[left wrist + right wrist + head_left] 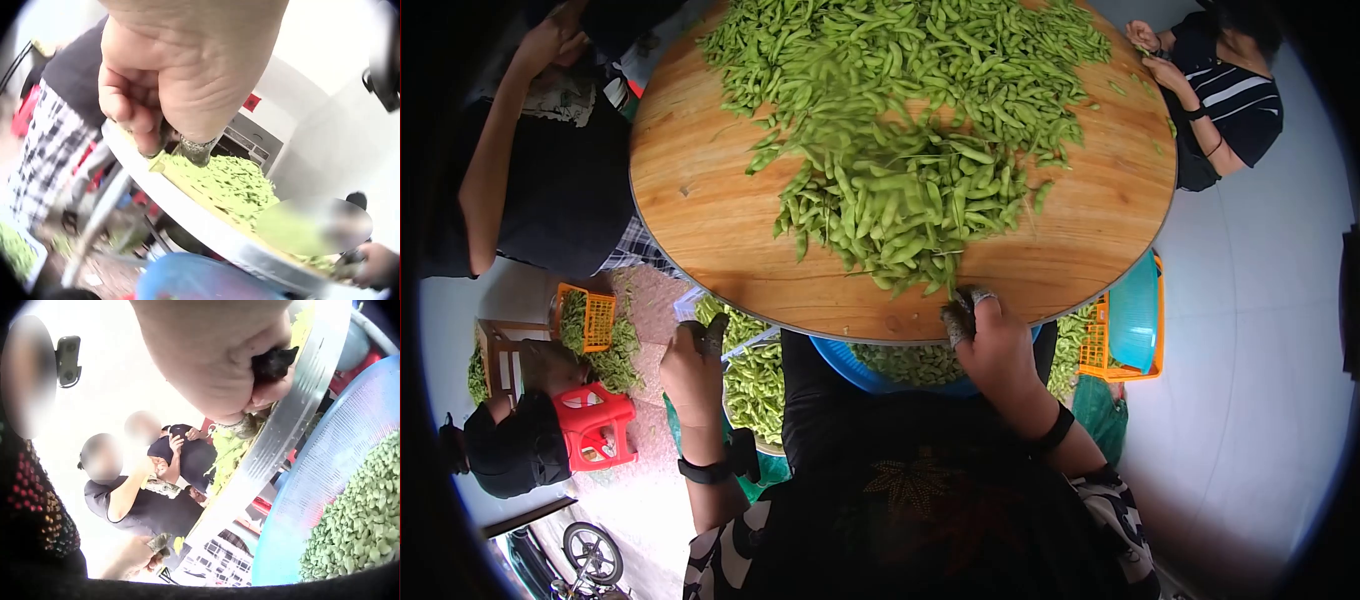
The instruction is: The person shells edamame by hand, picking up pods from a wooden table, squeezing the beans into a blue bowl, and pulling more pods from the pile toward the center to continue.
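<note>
Green pods [890, 200] lie heaped on a round wooden table [710, 230], the heap narrowing towards its near edge. My left hand [692, 375] is off that edge at the left; in the left wrist view the hand [181, 75] has curled fingers with dark-covered tips, pinching a small yellow-green pod [156, 165]. At the near edge my right hand [1003, 350] pinches the end of a pod [951, 278] at the heap's tip. The right wrist view shows that hand [219, 362] curled, its palm hiding most of the grip.
Below the table edge is a blue basket [300, 500] of shelled beans [356, 519]. Trays of pods [755, 390] stand at the lower left, an orange crate [1145, 370] at the right. People sit at both sides; a red stool [595, 430] is at far left.
</note>
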The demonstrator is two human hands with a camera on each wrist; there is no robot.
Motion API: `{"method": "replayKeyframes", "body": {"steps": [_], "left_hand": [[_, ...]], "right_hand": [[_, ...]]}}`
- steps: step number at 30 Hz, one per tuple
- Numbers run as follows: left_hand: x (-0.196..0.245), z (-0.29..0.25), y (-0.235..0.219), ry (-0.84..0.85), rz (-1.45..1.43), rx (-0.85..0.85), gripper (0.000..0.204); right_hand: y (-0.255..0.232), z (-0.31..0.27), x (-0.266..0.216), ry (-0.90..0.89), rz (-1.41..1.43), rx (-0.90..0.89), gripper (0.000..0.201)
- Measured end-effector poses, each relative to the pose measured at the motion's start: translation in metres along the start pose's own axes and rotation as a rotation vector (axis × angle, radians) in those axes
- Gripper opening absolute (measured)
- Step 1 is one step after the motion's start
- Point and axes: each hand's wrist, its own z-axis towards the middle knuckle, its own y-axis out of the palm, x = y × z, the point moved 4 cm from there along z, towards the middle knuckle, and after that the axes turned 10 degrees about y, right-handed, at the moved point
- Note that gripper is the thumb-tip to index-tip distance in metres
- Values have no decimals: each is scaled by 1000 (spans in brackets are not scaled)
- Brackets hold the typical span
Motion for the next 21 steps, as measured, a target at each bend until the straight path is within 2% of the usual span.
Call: {"method": "replayKeyframes", "body": {"steps": [2,3,4,5,6,7,8,9,10,12,16,18,21], "left_hand": [[14,2,-9,-6,85,197,24],[32,4,-9,60,-26,235,20],[47,4,-3,122,-215,171,14],[66,4,8,114,-464,53,8],[90,3,19,203,-720,-68,8],[109,2,30,247,-888,-306,14],[129,1,38,408,-932,-373,20],[140,-5,54,273,-1091,-596,25],[153,-4,58,271,-1094,-589,25],[174,-3,64,75,-1625,-687,26],[173,-6,75,50,-1660,-729,27],[165,-5,73,96,-1669,-537,28],[154,-10,75,105,-1570,-496,25]], "right_hand": [[-5,1,2,0,55,11,29],[-8,1,3,1,105,20,27],[-8,1,5,-6,103,16,27],[-8,1,8,16,378,-24,23],[-8,0,9,41,651,-66,19],[-14,-2,4,33,647,-74,19],[-16,-4,-1,256,844,-292,15],[-12,-10,-3,485,1030,-514,12],[-11,-12,-4,479,1024,-517,12],[-2,-17,-3,500,1089,-603,13],[9,-22,5,507,1132,-675,15],[6,-16,5,-83,610,-232,23],[1,-14,-13,-116,679,-263,33]]}}
